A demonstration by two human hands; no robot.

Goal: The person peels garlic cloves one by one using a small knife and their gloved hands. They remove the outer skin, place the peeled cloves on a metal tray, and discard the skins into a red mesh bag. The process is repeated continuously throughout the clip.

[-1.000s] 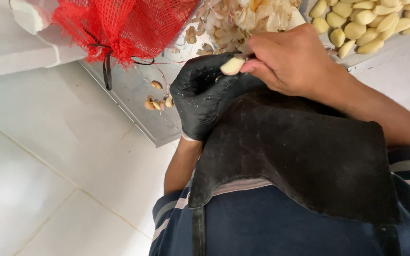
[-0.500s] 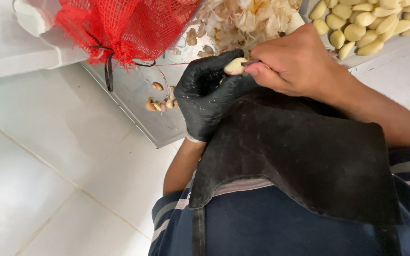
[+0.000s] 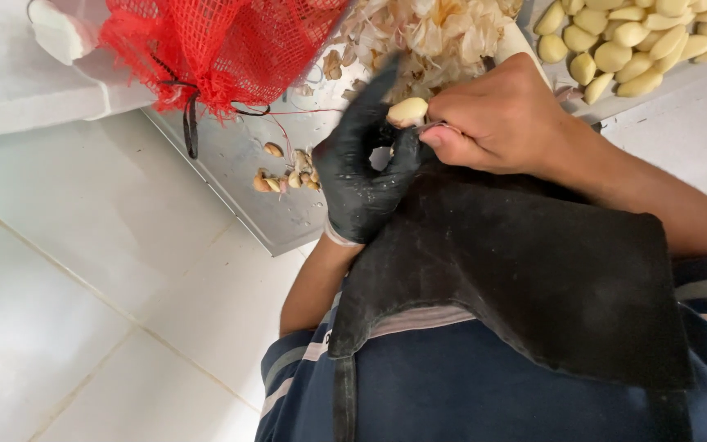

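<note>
The left hand (image 3: pixel 362 176), in a black glove, pinches a clove (image 3: pixel 407 111) between thumb and fingers, just in front of the skins (image 3: pixel 427 37). The bare right hand (image 3: pixel 497 115) is clenched, thumb tip pressed at the clove's lower edge; whether it grips a small blade I cannot tell. Against 1 second ago, the clove stands more upright and shows more bare pale flesh, so the peeling looks nearly done. The gloved forefinger now lifts off it. The red net (image 3: pixel 214 45), the tray (image 3: pixel 288 225) and the peeled cloves (image 3: pixel 632 41) lie as before.
</note>
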